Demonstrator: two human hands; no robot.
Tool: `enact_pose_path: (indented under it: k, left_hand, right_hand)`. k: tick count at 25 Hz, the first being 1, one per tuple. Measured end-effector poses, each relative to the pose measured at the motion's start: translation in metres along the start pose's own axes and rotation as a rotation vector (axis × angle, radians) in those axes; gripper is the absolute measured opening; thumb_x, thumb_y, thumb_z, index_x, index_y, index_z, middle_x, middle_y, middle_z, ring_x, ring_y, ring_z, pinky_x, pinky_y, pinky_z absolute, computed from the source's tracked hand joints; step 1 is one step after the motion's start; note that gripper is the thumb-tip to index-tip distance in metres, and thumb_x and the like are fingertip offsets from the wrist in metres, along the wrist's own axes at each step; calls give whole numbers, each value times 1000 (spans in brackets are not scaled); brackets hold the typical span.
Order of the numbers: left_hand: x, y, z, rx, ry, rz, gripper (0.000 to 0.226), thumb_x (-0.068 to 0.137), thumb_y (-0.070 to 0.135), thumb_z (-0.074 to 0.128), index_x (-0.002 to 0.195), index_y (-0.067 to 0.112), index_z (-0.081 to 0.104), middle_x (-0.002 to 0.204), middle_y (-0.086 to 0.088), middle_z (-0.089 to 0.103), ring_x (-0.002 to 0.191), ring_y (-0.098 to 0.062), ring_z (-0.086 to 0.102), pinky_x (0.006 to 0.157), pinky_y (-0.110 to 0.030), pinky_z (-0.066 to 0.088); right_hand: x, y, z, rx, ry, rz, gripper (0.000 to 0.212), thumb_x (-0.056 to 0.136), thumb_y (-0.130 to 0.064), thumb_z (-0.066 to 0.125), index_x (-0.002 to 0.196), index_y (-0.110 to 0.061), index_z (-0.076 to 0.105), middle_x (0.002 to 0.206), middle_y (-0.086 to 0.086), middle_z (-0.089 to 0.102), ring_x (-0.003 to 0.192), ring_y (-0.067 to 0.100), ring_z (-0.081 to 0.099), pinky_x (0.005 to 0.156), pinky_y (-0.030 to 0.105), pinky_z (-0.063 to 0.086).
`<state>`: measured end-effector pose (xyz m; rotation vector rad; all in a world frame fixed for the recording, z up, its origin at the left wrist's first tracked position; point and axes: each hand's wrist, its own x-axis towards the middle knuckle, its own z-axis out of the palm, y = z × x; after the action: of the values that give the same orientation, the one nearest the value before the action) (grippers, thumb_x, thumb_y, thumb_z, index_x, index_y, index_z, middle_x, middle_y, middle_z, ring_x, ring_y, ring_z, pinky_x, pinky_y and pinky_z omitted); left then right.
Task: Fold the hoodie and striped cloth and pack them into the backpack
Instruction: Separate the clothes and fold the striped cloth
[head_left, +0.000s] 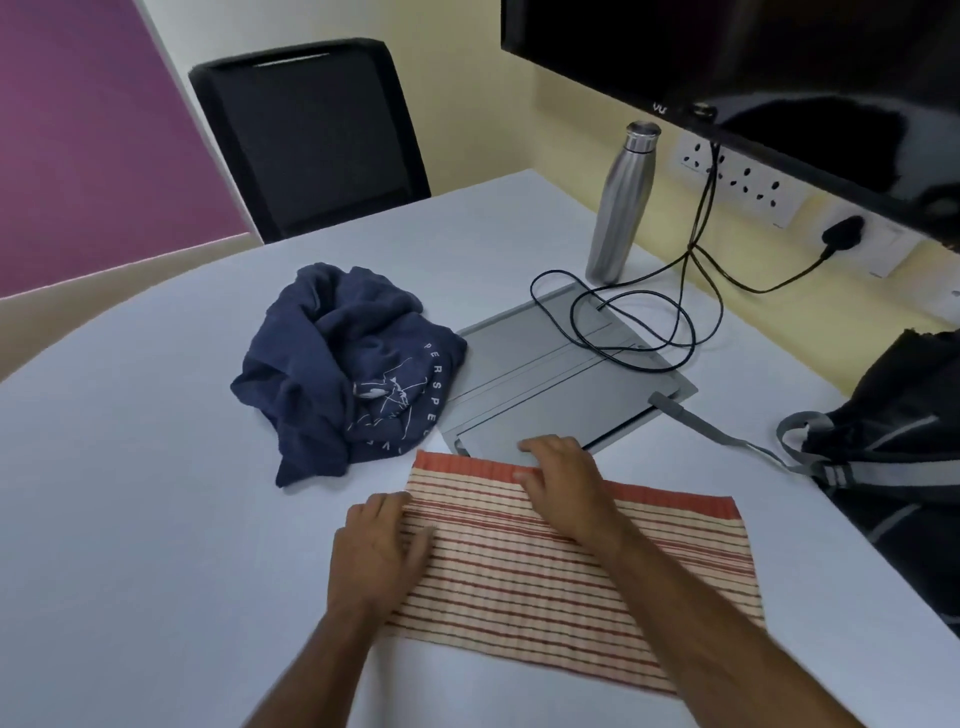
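Cloth (571, 566) lay flat on the white tabletop (156, 519), partly folded, under both hands. The left hand (382, 545) was open, palm down on its left edge, and the right hand (566, 488) was spread open on the far red border, probably to press the fold smooth. Behind them the hoodie (343, 374) sat crumpled and not yet folded, beside a grey panel (561, 384) with a cable (649, 322). The backpack (893, 447) waited at the right edge. A bottle (621, 202), a chair (311, 135) and a screen (753, 62) stood further behind.
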<state>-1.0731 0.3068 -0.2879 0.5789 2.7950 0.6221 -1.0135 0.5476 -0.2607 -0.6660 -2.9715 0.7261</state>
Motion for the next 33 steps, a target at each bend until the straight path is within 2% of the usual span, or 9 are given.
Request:
enact_pose_path:
  k: [5, 8, 11, 14, 17, 21, 25, 29, 33]
  left_hand:
    - [-4, -40, -28, -54, -131, -292, 40, 84, 67, 63, 97, 29, 58, 88, 15, 65, 76, -7, 62, 74, -27, 58]
    - [2, -48, -31, -88, -215, -310, 47, 74, 73, 69, 82, 27, 63, 77, 13, 67, 70, -7, 64, 67, -24, 57]
    - [13, -44, -32, -105, -379, -335, 58, 60, 76, 76, 84, 23, 66, 79, 10, 69, 73, -9, 67, 66, -23, 55]
    - [17, -38, -28, -14, -532, -332, 63, 58, 64, 85, 100, 24, 62, 96, 9, 69, 85, -12, 67, 80, -26, 59]
    - [14, -35, -21, 44, -576, -325, 61, 67, 50, 87, 114, 24, 57, 110, 6, 66, 97, -14, 66, 91, -30, 57]
    - [12, -35, -19, 34, -603, -310, 59, 70, 46, 86, 118, 25, 59, 113, 7, 65, 101, -14, 63, 93, -28, 55]
    - [6, -21, -25, 15, -653, -253, 45, 73, 37, 84, 110, 23, 64, 110, 6, 67, 100, -13, 64, 90, -27, 56]
    - [-7, 19, -43, -40, -702, -145, 24, 74, 26, 83, 85, 22, 62, 100, 0, 70, 89, -15, 71, 78, -28, 62]
    - [-25, 76, -53, -133, -741, -5, 22, 76, 18, 80, 76, 23, 59, 101, -4, 69, 89, -19, 72, 71, -28, 63]
  right_hand:
    - [36, -71, 34, -24, -148, -139, 42, 95, -33, 60, 135, -20, 53, 133, 0, 57, 118, 20, 51, 100, 37, 47]
    - [47, -91, 52, -30, -222, -121, 45, 93, -25, 62, 136, -19, 52, 131, 1, 56, 118, 22, 55, 98, 36, 48]
    - [56, -97, 63, -14, -253, -95, 50, 90, -18, 65, 137, -20, 50, 130, 1, 52, 116, 22, 57, 98, 36, 49]
    - [64, -97, 67, -5, -255, -61, 34, 87, -19, 71, 120, -23, 63, 119, -1, 53, 102, 17, 60, 93, 34, 54]
    - [65, -96, 68, 3, -232, -69, 13, 84, -22, 76, 96, -24, 70, 106, -3, 55, 90, 13, 60, 86, 32, 56]
    - [57, -93, 60, 57, -251, -110, 12, 83, -17, 74, 83, -25, 65, 91, -6, 64, 84, 11, 60, 80, 32, 55]
    - [48, -88, 39, 83, -214, -144, 17, 77, -12, 69, 74, -28, 64, 85, -10, 61, 80, 10, 59, 74, 27, 54]
    - [37, -71, 1, 103, -176, -120, 14, 75, -15, 70, 76, -29, 74, 85, -14, 66, 80, 6, 61, 74, 23, 52]
    - [20, -39, -46, 119, -155, -71, 10, 77, -21, 73, 81, -29, 77, 78, -17, 70, 72, 2, 62, 68, 19, 49]
